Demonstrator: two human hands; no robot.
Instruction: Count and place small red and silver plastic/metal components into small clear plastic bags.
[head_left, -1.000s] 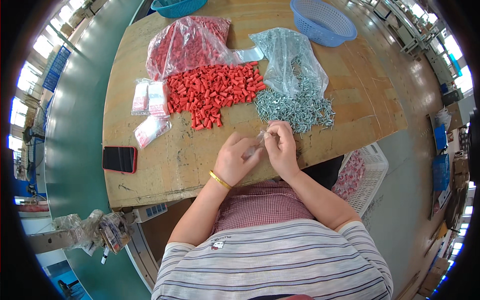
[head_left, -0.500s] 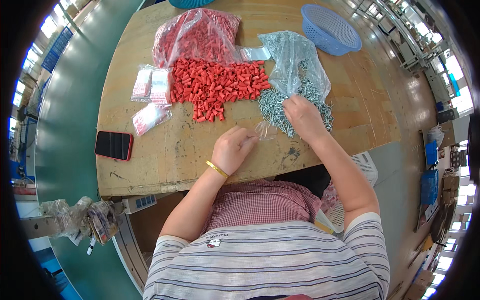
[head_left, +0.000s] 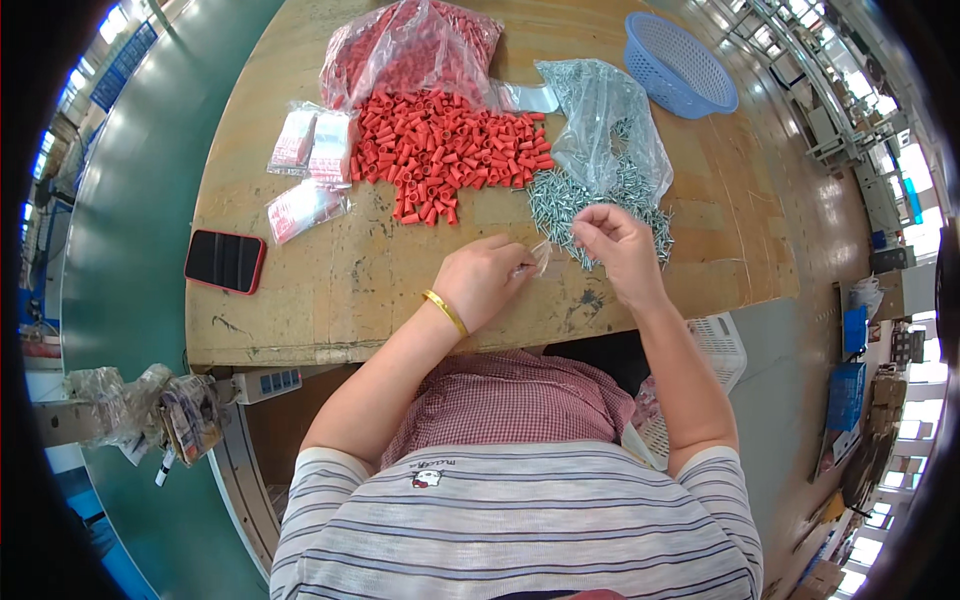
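My left hand [head_left: 484, 277] pinches a small clear plastic bag [head_left: 542, 258] over the near part of the table, left of the screw pile. Over the near side of that pile of silver screws [head_left: 555, 207] is my right hand [head_left: 618, 243], thumb and fingers curled together; anything between the fingertips is too small to make out. A clear bag [head_left: 600, 110] lies over the back of the screws. Left of them spreads a heap of red plastic caps [head_left: 450, 150], shaped like short tubes, in front of a large clear bag [head_left: 415, 50] full of the same caps.
Several small filled bags [head_left: 305, 208] lie left of the caps. A red-edged phone [head_left: 225, 261] rests at the table's left. A blue plastic basket [head_left: 682, 66] stands at the back right. Flat clear bags [head_left: 528, 98] lie between caps and screws. The wooden table [head_left: 330, 325] ends near my apron.
My right hand has lifted slightly off the screws and drawn back, its fingers curled. My left hand has shifted a little right with the small bag. The whole view has moved slightly.
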